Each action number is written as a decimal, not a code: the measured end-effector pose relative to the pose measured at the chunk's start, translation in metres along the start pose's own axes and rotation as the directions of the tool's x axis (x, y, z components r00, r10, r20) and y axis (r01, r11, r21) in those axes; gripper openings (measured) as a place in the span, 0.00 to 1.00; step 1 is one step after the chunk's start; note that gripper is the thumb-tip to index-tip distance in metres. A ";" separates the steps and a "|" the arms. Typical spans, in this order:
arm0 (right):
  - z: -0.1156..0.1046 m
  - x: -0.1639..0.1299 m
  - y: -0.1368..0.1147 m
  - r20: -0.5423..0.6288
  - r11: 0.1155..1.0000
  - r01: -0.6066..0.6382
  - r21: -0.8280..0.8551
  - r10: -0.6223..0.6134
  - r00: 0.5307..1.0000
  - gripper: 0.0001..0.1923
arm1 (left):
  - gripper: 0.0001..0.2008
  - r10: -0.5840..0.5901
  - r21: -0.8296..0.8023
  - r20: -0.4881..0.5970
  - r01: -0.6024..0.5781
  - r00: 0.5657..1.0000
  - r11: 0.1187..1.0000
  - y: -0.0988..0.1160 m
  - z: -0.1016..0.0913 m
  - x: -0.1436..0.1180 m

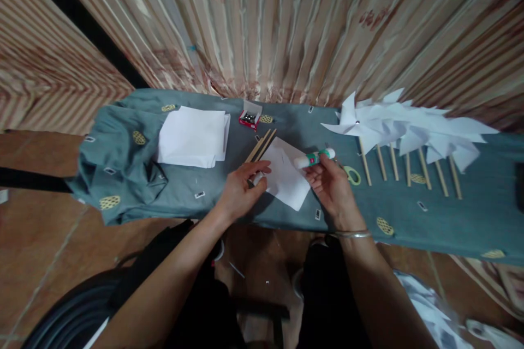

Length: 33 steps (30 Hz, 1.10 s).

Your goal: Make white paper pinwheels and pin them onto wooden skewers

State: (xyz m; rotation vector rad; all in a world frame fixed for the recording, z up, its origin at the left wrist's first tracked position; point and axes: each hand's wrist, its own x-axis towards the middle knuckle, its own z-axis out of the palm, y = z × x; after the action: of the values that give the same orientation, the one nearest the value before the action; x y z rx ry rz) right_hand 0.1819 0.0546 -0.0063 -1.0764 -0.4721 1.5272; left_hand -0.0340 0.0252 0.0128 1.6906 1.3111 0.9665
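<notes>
Two bare hands at work over a grey-green cloth point(196, 196) spread across a table, seen from the head camera. Left hand point(241, 188) laid at the near-left edge of a white paper square point(289, 177), fingers curled down, thumb and fingertips pinching that edge against the cloth. Right hand point(331, 185) raised just over the paper's right corner, wrapped around a glue stick point(313, 158), white tube with a green band, held nearly level and pointing left above the sheet. A thin bangle point(352, 234) on that wrist.

Just behind the left hand, a few wooden sticks point(262, 144) lying together, tips touching the paper's far edge. Further left, a stack of white paper point(192, 136), well apart from the hands. Near the back edge, a small red box point(249, 118), open, with dark small pieces inside; too small to tell what. Beside the right hand, scissors with green handles point(352, 174), partly hidden behind the fingers. To the right, a row of white paper pinwheels point(409, 122) on wooden sticks, laid side by side, blades overlapping. Behind the table, a striped curtain point(286, 22). Below, brown floor tiles point(36, 251) and dark-clothed knees.
</notes>
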 end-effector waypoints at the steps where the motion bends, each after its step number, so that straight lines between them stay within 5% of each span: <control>1: -0.003 0.001 -0.001 -0.010 0.999 0.034 -0.031 -0.035 0.999 0.16 | 0.16 0.036 0.050 0.028 -0.037 0.999 0.998 0.001 0.004 -0.002; 6: -0.006 0.003 0.002 0.000 0.939 0.223 -0.260 -0.231 0.973 0.14 | 0.15 0.202 0.262 0.189 -0.247 0.961 0.933 0.003 0.025 -0.013; 12: -0.001 0.004 0.011 0.131 0.776 0.392 -0.494 -0.379 0.916 0.12 | 0.17 0.238 0.391 0.355 -0.375 0.904 0.840 0.001 0.036 -0.015; 28: 0.002 -0.008 0.010 0.205 0.248 0.347 -0.904 -0.461 0.863 0.17 | 0.19 0.197 0.432 0.409 -0.380 0.891 0.818 -0.002 0.042 -0.012; 33: 0.005 -0.010 0.011 0.244 0.155 0.354 -0.922 -0.477 0.844 0.18 | 0.20 0.200 0.425 0.436 -0.396 0.878 0.814 -0.001 0.042 -0.011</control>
State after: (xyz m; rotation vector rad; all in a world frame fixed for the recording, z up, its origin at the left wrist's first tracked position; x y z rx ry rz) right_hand 0.1710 0.0432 -0.0093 -1.7157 -1.6366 0.5032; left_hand 0.0017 0.0093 -0.0068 2.4118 1.1040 0.4322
